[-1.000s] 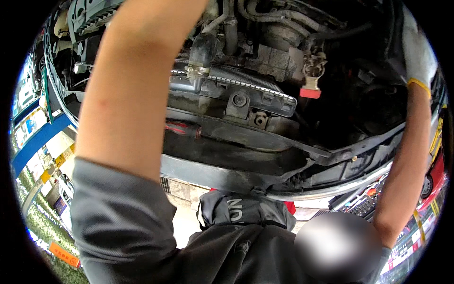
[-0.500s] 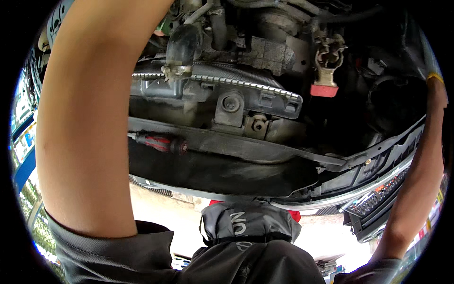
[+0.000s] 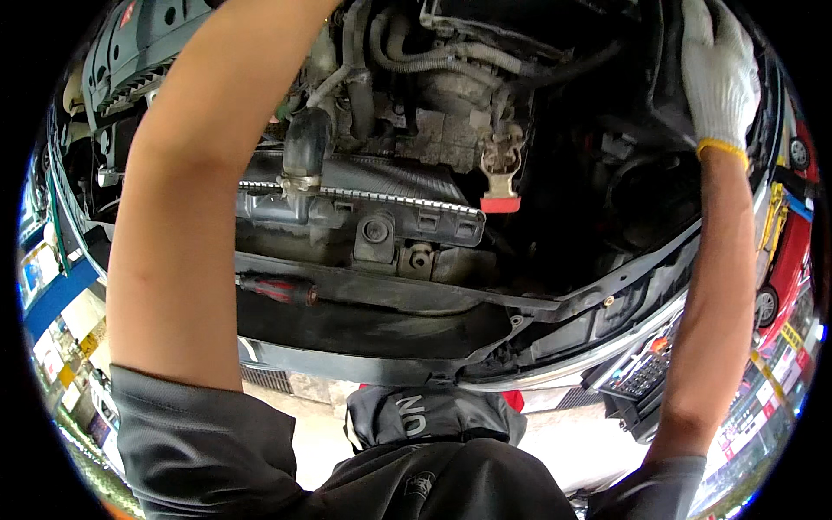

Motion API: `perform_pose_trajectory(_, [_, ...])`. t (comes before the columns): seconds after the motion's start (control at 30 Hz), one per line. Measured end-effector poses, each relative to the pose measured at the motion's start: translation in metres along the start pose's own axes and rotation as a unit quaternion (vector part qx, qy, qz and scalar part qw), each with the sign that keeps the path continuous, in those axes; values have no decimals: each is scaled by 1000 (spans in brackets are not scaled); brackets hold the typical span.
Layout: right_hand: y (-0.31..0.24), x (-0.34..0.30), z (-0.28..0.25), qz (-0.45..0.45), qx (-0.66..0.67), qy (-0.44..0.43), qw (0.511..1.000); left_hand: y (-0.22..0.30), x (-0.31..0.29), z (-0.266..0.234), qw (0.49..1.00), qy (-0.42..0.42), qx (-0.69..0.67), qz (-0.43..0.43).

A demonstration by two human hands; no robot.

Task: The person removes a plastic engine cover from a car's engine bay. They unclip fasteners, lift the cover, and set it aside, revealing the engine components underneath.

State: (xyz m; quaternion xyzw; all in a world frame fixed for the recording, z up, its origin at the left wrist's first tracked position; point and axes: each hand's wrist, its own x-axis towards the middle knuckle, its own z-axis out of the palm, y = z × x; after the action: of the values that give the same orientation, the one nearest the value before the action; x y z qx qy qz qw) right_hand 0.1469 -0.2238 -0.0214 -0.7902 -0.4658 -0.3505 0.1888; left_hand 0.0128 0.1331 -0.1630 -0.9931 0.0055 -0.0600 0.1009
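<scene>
I lean over an open car engine bay. My left forearm (image 3: 199, 191) rises bare from a grey sleeve to the top edge, and the hand itself is out of the picture. My right hand (image 3: 715, 74), in a white knit glove with a yellow cuff, lies against a black part at the bay's upper right; its fingers point up and I cannot make out a grip. Between my arms sit the radiator top (image 3: 364, 204), a black hose (image 3: 305, 143) and a cable clamp with a red tip (image 3: 500, 204).
A red-handled screwdriver (image 3: 277, 289) lies on the black front crossmember (image 3: 390, 299), just right of my left arm. A grey engine cover (image 3: 139, 52) is at the upper left. A red car (image 3: 784, 260) stands to the right. Pale floor shows below the bumper.
The view tipped up, so the engine parts slid lower in the picture. My right gloved hand, out of the picture half a second ago, shows again at the upper right.
</scene>
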Motion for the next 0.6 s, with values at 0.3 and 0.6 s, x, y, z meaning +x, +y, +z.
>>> perform_pose_trajectory(0.3, [18, -8, 4, 89, -85, -97, 988, 3, 14, 1, 995, -75, -41, -47])
perform_pose_trajectory(0.6, [36, -6, 16, 94, -86, -99, 987, -5, 18, 17, 991, -72, 90, -74])
